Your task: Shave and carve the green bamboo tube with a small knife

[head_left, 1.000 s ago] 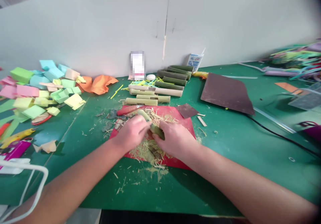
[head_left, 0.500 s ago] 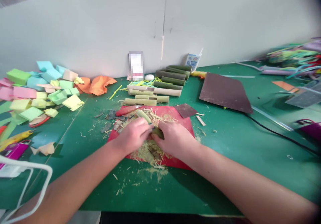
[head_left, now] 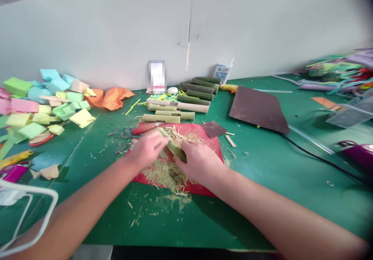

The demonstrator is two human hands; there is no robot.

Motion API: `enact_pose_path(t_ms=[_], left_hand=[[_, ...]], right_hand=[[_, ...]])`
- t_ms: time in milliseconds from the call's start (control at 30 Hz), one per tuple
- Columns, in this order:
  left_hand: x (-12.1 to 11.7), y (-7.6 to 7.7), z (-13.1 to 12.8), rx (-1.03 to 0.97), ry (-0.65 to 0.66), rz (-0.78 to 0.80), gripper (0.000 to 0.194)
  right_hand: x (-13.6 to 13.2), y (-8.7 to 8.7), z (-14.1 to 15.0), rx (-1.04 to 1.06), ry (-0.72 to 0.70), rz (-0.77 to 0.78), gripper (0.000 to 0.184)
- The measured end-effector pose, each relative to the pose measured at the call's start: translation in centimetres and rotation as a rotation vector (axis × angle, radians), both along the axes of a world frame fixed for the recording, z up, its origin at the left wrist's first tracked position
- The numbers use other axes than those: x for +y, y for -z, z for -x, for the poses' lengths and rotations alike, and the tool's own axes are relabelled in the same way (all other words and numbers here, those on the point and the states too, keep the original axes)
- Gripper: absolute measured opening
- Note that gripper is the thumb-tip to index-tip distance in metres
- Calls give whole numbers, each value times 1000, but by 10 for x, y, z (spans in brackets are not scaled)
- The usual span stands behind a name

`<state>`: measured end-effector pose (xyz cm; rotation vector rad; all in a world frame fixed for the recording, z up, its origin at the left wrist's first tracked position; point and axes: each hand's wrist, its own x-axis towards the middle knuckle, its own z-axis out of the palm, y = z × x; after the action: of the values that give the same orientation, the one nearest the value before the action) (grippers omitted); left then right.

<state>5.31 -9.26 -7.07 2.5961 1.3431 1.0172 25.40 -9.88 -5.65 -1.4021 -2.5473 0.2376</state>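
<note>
A pale green bamboo tube (head_left: 175, 148) lies slantwise over a red sheet (head_left: 208, 139) littered with shavings and dust. My right hand (head_left: 201, 161) is closed around its near right end. My left hand (head_left: 150, 146) is against the upper left part of the tube, fingers pinched together. Whatever the left fingers hold is hidden. Behind the hands lies a red-handled tool (head_left: 147, 127), beside a small dark brown sheet piece (head_left: 214, 129). Wood shavings (head_left: 159, 170) are heaped below the tube.
Several cut bamboo tubes (head_left: 194, 106) lie in a row at the back. A large dark brown sheet (head_left: 259, 108) rests to the right, a black cable running from it. Folded coloured paper (head_left: 55, 97) is piled left. A white wire frame (head_left: 51, 209) stands near my left forearm.
My left hand has slid up and left along the bamboo tube, away from my right hand, baring more of the tube. My right hand keeps its grip. The view has shifted slightly.
</note>
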Motion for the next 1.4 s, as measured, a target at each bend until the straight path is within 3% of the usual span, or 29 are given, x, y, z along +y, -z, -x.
enact_pose_path(t_ms=[67, 200, 333, 467, 567, 700, 833, 967, 1067, 1400], left_hand=[[2, 0, 1, -45, -81, -59, 22], [5, 0, 2, 6, -9, 25, 18], [5, 0, 1, -25, -107, -15, 20], [2, 1, -1, 21, 4, 46, 16], [5, 0, 1, -10, -121, -22, 22], [8, -1, 5, -19, -63, 23, 19], [7, 0, 4, -51, -134, -35, 22], [5, 1, 0, -10, -66, 4, 20], [6, 2, 0, -32, -116, -42, 22], [7, 2, 4, -27, -98, -6, 20]], right_hand=[[0, 0, 0, 0, 4, -6, 19], [0, -2, 1, 6, 1, 6, 19], [0, -2, 2, -6, 8, -5, 18], [0, -3, 2, -15, 6, 2, 18], [-1, -5, 2, -43, 17, 10, 18], [-3, -7, 2, -34, -7, 7, 17], [-3, -8, 1, -63, 10, 11, 17], [-2, -7, 1, -57, 7, 21, 16], [-2, -7, 1, -66, 19, 4, 17], [-3, -13, 2, -102, 18, 50, 17]])
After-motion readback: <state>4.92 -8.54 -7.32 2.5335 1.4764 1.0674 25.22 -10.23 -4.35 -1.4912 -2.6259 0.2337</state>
